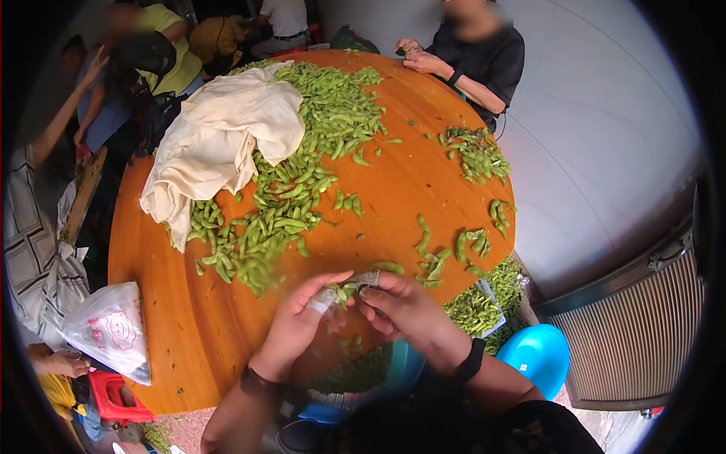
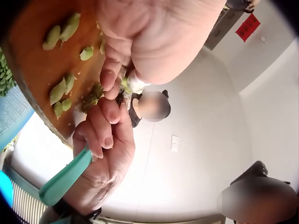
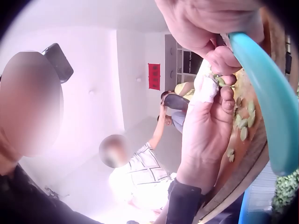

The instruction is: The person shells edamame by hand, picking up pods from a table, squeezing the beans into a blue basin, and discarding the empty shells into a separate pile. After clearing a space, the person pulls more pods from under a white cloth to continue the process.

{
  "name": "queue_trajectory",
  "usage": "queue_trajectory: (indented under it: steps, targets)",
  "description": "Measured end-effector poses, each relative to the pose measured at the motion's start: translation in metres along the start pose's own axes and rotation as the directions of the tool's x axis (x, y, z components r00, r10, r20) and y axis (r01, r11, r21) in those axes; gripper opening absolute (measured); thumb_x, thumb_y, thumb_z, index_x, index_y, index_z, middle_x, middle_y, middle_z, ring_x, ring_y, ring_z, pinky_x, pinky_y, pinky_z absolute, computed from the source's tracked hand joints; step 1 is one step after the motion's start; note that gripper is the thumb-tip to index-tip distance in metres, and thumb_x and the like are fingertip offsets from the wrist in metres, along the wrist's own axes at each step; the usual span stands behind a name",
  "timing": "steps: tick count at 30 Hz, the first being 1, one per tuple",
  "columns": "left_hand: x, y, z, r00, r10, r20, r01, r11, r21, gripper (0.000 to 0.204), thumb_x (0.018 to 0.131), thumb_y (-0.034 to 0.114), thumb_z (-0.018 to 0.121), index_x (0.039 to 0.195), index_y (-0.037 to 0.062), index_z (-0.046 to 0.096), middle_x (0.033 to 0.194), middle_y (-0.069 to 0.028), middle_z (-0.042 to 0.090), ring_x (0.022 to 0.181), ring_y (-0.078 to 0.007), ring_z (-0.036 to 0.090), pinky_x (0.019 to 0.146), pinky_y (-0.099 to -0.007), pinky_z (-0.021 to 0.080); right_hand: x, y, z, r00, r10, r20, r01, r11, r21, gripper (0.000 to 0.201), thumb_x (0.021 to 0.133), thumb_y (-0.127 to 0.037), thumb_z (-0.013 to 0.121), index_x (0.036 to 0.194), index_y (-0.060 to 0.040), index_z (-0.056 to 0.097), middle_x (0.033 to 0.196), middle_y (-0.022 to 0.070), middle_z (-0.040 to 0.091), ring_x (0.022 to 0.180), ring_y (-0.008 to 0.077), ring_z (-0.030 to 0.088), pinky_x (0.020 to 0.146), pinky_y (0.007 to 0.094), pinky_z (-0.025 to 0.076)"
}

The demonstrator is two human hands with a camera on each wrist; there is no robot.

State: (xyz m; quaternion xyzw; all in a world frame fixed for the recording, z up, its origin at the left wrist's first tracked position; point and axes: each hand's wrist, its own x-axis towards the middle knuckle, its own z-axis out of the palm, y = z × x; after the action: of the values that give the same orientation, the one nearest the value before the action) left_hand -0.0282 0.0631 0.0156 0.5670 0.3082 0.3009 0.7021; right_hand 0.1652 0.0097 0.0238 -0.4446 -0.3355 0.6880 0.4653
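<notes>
Close to the table's near edge, my left hand [image 1: 291,325] pinches a green edamame pod [image 1: 342,293] between fingertips wrapped in white tape. My right hand [image 1: 404,303] meets it from the other side, its fingers right at the pod. A long teal handle [image 2: 70,175] sticks out of the right hand's curled fingers; the same handle [image 3: 266,93] crosses the right wrist view, and the tool's working end is hidden between the hands. Several loose pods [image 2: 58,91] lie on the wooden table beside the hands in the left wrist view.
A large heap of pods [image 1: 333,106] covers the round table's far left, partly under a cream cloth [image 1: 227,121]. Smaller piles [image 1: 480,155] lie at right. A blue basin [image 1: 535,356] stands on the floor. A white plastic bag [image 1: 113,325] sits at left. Another person [image 1: 480,60] sits opposite.
</notes>
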Motion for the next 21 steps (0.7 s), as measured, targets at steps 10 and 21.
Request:
queue_trajectory:
  steps: [10, 21]
  targets:
    - [0.0, -0.006, -0.009, 0.988, -0.153, 0.039, 0.157, 0.952, -0.264, 0.026, 0.099, 0.011, 0.048, 0.124, 0.0031, 0.049, 0.099, -0.0109, 0.064, 0.074, -0.0171, 0.064, 0.06, -0.0282, 0.053, -0.012, 0.001, 0.019, 0.924, -0.383, -0.005, 0.339, 0.824, -0.454, 0.013, 0.096, -0.004, 0.053, 0.104, -0.0017, 0.063, 0.07, -0.0018, 0.055, 0.065, 0.0044, 0.052, 0.057, 0.0225, 0.043]
    - [0.003, -0.003, -0.005, 0.992, -0.066, -0.106, 0.034, 0.959, -0.282, 0.015, 0.095, 0.009, 0.059, 0.11, 0.0054, 0.056, 0.083, -0.0072, 0.065, 0.06, -0.0143, 0.061, 0.049, -0.0245, 0.048, -0.007, 0.003, 0.006, 0.938, -0.277, -0.207, 0.249, 0.956, -0.154, 0.019, 0.097, -0.012, 0.057, 0.115, -0.0086, 0.063, 0.07, -0.0037, 0.057, 0.047, 0.0025, 0.044, 0.042, 0.0185, 0.031]
